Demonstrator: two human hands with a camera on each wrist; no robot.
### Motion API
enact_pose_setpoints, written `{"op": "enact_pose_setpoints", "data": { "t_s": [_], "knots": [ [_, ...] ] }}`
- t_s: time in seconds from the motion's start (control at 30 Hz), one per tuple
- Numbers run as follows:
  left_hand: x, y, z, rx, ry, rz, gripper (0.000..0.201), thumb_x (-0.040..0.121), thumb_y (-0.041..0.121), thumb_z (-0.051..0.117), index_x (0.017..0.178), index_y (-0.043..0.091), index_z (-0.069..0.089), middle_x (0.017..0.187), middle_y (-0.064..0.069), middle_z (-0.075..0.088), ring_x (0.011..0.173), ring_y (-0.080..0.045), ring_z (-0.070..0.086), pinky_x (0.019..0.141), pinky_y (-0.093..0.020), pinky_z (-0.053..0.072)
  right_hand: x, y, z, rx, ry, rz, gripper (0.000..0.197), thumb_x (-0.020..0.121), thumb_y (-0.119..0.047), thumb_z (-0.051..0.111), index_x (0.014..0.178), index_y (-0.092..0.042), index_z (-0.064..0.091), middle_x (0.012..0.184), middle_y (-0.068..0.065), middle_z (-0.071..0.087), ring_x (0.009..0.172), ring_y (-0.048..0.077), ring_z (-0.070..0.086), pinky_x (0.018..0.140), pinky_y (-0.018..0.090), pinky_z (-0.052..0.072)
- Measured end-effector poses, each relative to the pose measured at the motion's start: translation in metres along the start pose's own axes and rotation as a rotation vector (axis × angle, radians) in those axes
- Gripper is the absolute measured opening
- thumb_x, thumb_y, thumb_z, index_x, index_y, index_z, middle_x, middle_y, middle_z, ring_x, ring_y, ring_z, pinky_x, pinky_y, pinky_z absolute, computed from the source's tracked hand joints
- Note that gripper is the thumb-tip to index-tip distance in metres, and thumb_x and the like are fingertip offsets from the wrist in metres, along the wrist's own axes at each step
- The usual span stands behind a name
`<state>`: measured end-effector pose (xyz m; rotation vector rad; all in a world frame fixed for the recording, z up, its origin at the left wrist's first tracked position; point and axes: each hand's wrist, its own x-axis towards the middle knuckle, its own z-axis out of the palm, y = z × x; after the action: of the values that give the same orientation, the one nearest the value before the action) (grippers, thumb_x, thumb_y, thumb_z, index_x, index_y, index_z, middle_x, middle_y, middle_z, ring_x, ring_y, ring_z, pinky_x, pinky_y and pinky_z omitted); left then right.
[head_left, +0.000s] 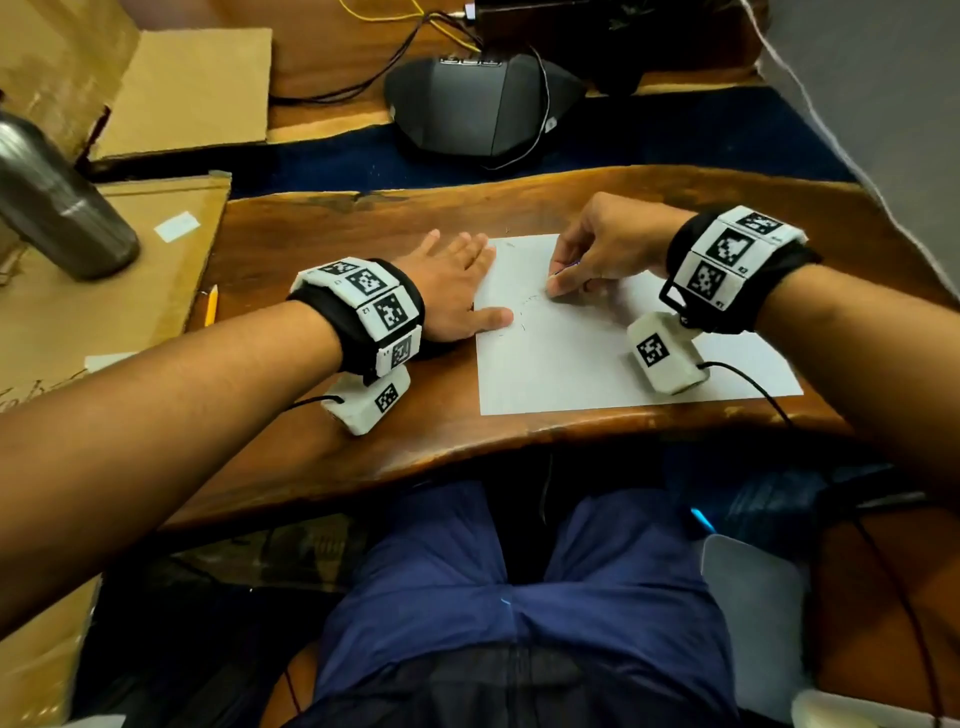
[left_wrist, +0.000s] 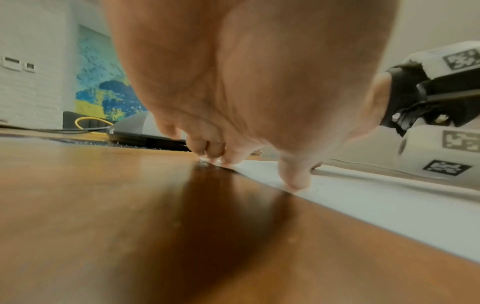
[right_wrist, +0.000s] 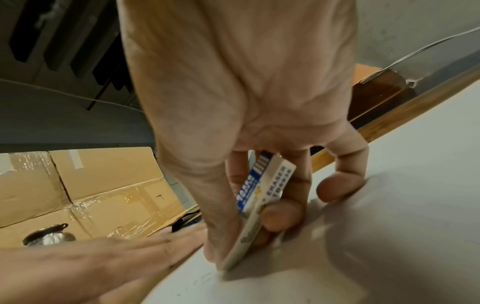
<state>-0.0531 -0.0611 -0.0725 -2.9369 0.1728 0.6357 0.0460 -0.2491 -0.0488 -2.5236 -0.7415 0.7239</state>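
Right hand (right_wrist: 233, 102) pinches a rectangular sleeved eraser (right_wrist: 255, 207) against smooth white paper (head_left: 597, 364).

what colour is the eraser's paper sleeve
The small rectangular eraser wears a blue and white sleeve, clearest in the right wrist view.

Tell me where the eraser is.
In the right wrist view, the eraser is pinched in the right hand, its tip on the paper near the left hand.

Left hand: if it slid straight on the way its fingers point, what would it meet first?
The left hand lies flat, fingers pointing away. Ahead is only bare table; past its far edge, probably the dark grey device, though depth is unclear.
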Motion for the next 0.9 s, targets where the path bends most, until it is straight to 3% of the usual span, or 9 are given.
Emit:
{"op": "enact_pose_setpoints", "data": {
  "t_s": [0.1, 0.17, 0.27, 0.4, 0.53, 0.67, 0.73, 0.8, 0.9],
  "knots": [
    [0.000, -0.005, -0.006, 0.061, 0.116, -0.019, 0.079, 0.102, 0.055, 0.029, 0.157, 0.011, -0.005, 0.165, -0.009, -0.011, 0.152, -0.022, -0.009, 0.120, -0.043, -0.011, 0.004, 0.001, -0.001, -0.008, -0.008, 0.014, 0.023, 0.074, -0.034, 0.088, 0.086, -0.017, 0.080, 0.085, 0.006, 0.079, 0.068, 0.014, 0.065, 0.066, 0.030, 0.054],
    [-0.008, -0.005, -0.007, 0.038, 0.204, 0.069, 0.073, 0.103, 0.048, 0.030, 0.158, 0.011, -0.003, 0.165, -0.009, -0.009, 0.152, -0.022, -0.009, 0.118, -0.039, -0.013, 0.005, 0.002, 0.000, -0.010, -0.011, 0.017, 0.023, 0.074, -0.035, 0.088, 0.086, -0.018, 0.080, 0.085, 0.005, 0.079, 0.069, 0.015, 0.066, 0.068, 0.031, 0.055],
    [-0.033, 0.001, 0.000, -0.019, 0.251, 0.399, 0.068, 0.104, 0.047, 0.028, 0.158, 0.015, 0.001, 0.165, -0.005, -0.007, 0.151, -0.016, -0.011, 0.117, -0.035, -0.017, 0.008, 0.005, 0.001, 0.005, -0.008, 0.004, 0.021, 0.074, -0.032, 0.089, 0.084, -0.017, 0.079, 0.085, 0.007, 0.079, 0.067, 0.015, 0.066, 0.067, 0.031, 0.054],
    [-0.064, 0.021, 0.020, 0.057, 0.110, 0.743, 0.071, 0.103, 0.054, 0.027, 0.159, 0.020, 0.000, 0.165, 0.001, -0.011, 0.150, -0.009, -0.015, 0.122, -0.040, -0.011, 0.011, 0.007, 0.001, -0.017, -0.001, -0.012, 0.019, 0.074, -0.031, 0.089, 0.081, -0.017, 0.078, 0.083, 0.007, 0.079, 0.061, 0.013, 0.063, 0.064, 0.030, 0.053],
    [-0.061, 0.018, 0.033, 0.029, -0.016, 0.695, 0.077, 0.099, 0.062, 0.025, 0.157, 0.026, -0.009, 0.163, 0.009, -0.020, 0.149, -0.008, -0.020, 0.123, -0.044, -0.007, 0.012, 0.007, 0.002, -0.018, 0.000, -0.006, 0.020, 0.073, -0.032, 0.090, 0.082, -0.018, 0.079, 0.083, 0.005, 0.078, 0.062, 0.013, 0.065, 0.066, 0.031, 0.055],
    [-0.033, -0.007, 0.019, 0.107, -0.039, 0.384, 0.087, 0.091, 0.073, 0.015, 0.155, 0.024, -0.017, 0.162, 0.002, -0.023, 0.150, -0.014, -0.018, 0.123, -0.043, -0.007, 0.011, 0.006, 0.002, -0.031, -0.001, -0.015, 0.020, 0.074, -0.033, 0.089, 0.083, -0.018, 0.079, 0.084, 0.006, 0.079, 0.067, 0.015, 0.066, 0.075, 0.037, 0.059],
    [-0.028, -0.012, 0.010, 0.167, -0.023, 0.310, 0.094, 0.087, 0.077, 0.010, 0.155, 0.018, -0.017, 0.162, -0.004, -0.022, 0.151, -0.018, -0.015, 0.123, -0.043, -0.007, 0.011, 0.005, 0.002, -0.026, 0.004, -0.010, 0.020, 0.074, -0.032, 0.089, 0.084, -0.018, 0.079, 0.084, 0.005, 0.079, 0.067, 0.014, 0.066, 0.077, 0.038, 0.059],
    [-0.036, -0.002, 0.008, 0.195, 0.051, 0.414, 0.093, 0.090, 0.076, 0.011, 0.156, 0.016, -0.013, 0.163, -0.008, -0.018, 0.151, -0.019, -0.013, 0.123, -0.045, -0.006, 0.012, 0.005, 0.002, -0.012, 0.004, -0.012, 0.020, 0.074, -0.030, 0.090, 0.083, -0.016, 0.079, 0.083, 0.006, 0.079, 0.062, 0.013, 0.065, 0.072, 0.036, 0.057],
    [-0.059, 0.032, 0.016, 0.133, 0.083, 0.711, 0.087, 0.095, 0.069, 0.020, 0.158, 0.016, -0.006, 0.165, -0.006, -0.012, 0.152, -0.017, -0.011, 0.123, -0.046, -0.006, 0.013, 0.007, 0.001, -0.009, -0.007, -0.001, 0.021, 0.072, -0.031, 0.090, 0.082, -0.016, 0.079, 0.078, 0.004, 0.078, 0.062, 0.014, 0.066, 0.073, 0.036, 0.056]
  ]
}}
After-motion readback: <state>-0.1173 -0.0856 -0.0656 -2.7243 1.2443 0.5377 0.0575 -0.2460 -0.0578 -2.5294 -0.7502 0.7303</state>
